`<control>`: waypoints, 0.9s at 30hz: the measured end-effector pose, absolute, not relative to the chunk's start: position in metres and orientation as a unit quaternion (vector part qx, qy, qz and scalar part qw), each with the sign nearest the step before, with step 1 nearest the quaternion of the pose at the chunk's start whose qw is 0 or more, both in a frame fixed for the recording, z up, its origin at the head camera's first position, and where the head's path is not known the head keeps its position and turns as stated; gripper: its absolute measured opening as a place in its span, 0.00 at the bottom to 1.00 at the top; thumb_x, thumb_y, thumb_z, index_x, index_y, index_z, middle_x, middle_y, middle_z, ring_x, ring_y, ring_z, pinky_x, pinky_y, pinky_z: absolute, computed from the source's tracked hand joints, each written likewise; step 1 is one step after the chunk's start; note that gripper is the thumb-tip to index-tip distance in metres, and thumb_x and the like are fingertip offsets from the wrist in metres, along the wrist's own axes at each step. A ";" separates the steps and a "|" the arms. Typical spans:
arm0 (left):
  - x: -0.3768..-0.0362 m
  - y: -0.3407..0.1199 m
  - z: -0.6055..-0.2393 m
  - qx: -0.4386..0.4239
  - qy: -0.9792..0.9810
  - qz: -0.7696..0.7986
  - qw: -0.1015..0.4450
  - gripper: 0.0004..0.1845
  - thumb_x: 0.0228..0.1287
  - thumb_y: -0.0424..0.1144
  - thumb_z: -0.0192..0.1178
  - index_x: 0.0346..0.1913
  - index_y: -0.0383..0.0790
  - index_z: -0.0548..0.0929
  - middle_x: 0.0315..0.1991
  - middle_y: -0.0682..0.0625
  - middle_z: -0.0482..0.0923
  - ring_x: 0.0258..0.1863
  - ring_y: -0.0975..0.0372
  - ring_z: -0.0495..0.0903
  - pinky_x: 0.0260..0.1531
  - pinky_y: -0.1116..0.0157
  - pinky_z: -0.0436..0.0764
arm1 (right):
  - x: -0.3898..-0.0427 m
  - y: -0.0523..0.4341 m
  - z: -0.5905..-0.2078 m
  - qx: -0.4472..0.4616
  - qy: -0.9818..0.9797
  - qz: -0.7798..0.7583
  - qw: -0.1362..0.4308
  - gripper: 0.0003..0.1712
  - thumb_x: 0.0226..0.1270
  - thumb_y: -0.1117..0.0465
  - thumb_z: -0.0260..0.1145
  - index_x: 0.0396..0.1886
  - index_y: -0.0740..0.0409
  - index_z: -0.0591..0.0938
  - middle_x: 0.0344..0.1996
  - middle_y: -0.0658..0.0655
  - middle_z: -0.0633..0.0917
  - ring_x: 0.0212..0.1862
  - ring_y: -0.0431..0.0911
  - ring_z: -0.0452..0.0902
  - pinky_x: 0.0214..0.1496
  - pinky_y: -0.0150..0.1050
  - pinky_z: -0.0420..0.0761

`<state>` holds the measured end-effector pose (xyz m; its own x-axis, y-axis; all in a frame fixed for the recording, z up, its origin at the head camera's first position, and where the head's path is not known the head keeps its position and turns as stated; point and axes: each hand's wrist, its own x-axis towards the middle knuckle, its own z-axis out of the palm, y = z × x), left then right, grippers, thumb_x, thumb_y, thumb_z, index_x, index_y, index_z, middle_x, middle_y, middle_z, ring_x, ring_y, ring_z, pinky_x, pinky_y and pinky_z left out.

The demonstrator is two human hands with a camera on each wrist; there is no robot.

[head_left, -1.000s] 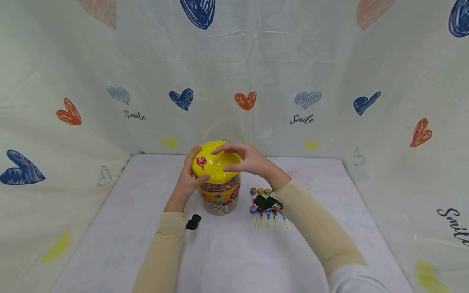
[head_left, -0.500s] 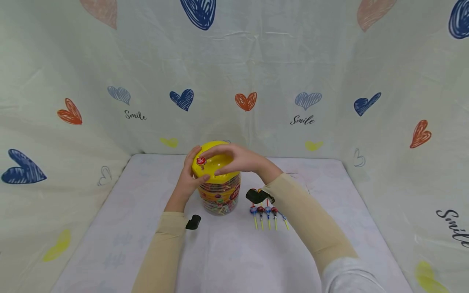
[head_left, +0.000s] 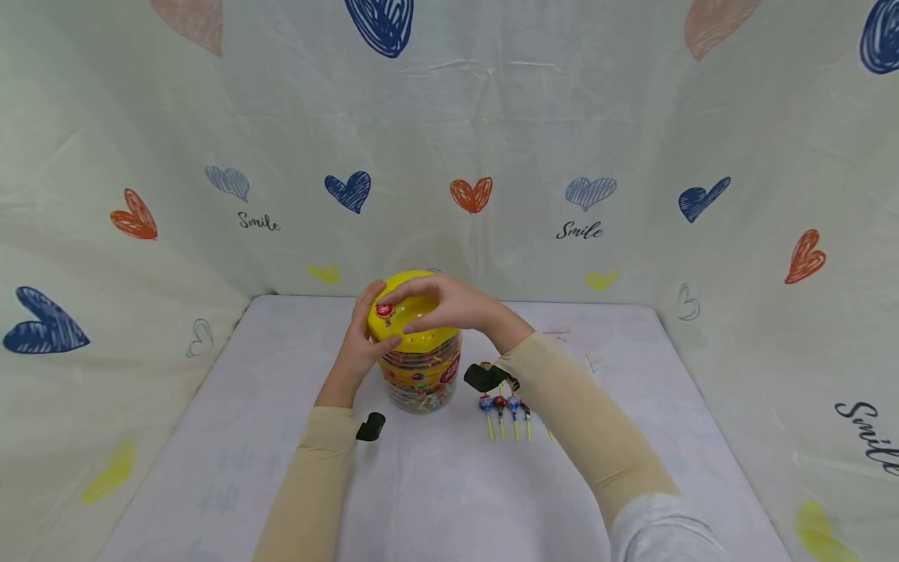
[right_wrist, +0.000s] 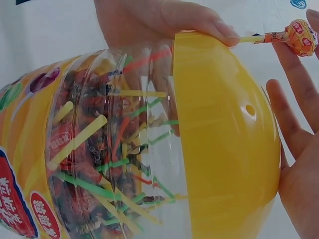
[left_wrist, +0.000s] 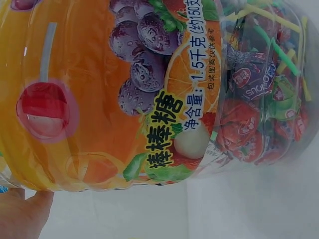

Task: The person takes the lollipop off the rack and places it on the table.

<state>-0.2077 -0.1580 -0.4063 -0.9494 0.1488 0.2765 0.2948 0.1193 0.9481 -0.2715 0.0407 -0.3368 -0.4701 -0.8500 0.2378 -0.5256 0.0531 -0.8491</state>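
Observation:
A clear plastic jar [head_left: 421,394] full of wrapped lollipops stands upright on the table under a yellow domed lid [head_left: 430,342]. My left hand [head_left: 354,351] grips the jar at the lid's left side, thumb at the front. One lollipop [right_wrist: 300,39] sticks up from the lid by the left thumb, in an orange and red wrapper. Over the lid is my right hand [head_left: 456,303], thumb and fingers apart, with a finger at the lollipop's head. The left wrist view shows the jar's orange fruit label [left_wrist: 99,114] and part of a hand at the lower left.
Lollipops [head_left: 513,406] lie in rows on the white table [head_left: 449,499], right of the jar, partly hidden by the right sleeve and a black wrist piece [head_left: 485,378]. A pale curtain [head_left: 421,117] with printed hearts hangs behind and at both sides.
My right hand has moved left across the lid to the lollipop, and its sleeve now hides more of the rows on the table. The left hand and jar have stayed put.

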 end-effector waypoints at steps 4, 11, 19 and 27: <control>-0.211 -0.159 -0.412 -0.153 -0.744 -0.648 0.061 0.45 0.64 0.44 0.66 0.77 0.44 0.51 0.78 0.48 0.38 0.75 0.49 0.43 0.70 0.42 0.50 | -0.272 0.038 -0.338 -0.481 0.710 -0.490 0.158 0.24 0.59 0.64 0.70 0.57 0.61 0.82 0.55 0.51 0.81 0.56 0.47 0.71 0.54 0.42 0.79; -0.207 -0.159 -0.406 -0.163 -0.734 -0.657 0.062 0.43 0.65 0.32 0.63 0.77 0.39 0.50 0.78 0.44 0.37 0.74 0.46 0.44 0.69 0.42 0.53 | -0.270 0.033 -0.338 -0.455 0.717 -0.507 0.150 0.18 0.62 0.65 0.69 0.52 0.62 0.84 0.53 0.53 0.82 0.55 0.49 0.73 0.53 0.41 0.80; -0.209 -0.159 -0.409 -0.167 -0.733 -0.656 0.063 0.43 0.65 0.32 0.62 0.77 0.39 0.49 0.78 0.44 0.37 0.74 0.45 0.46 0.68 0.42 0.55 | -0.269 0.030 -0.340 -0.425 0.728 -0.519 0.146 0.15 0.64 0.63 0.69 0.50 0.60 0.85 0.50 0.51 0.83 0.54 0.47 0.73 0.51 0.40 0.81; -0.209 -0.158 -0.409 -0.165 -0.728 -0.662 0.065 0.43 0.65 0.35 0.64 0.76 0.39 0.51 0.78 0.44 0.38 0.74 0.47 0.44 0.70 0.42 0.49 | -0.268 0.038 -0.341 -0.371 0.674 -0.629 0.115 0.16 0.65 0.69 0.66 0.52 0.67 0.82 0.50 0.57 0.83 0.54 0.49 0.78 0.58 0.43 0.78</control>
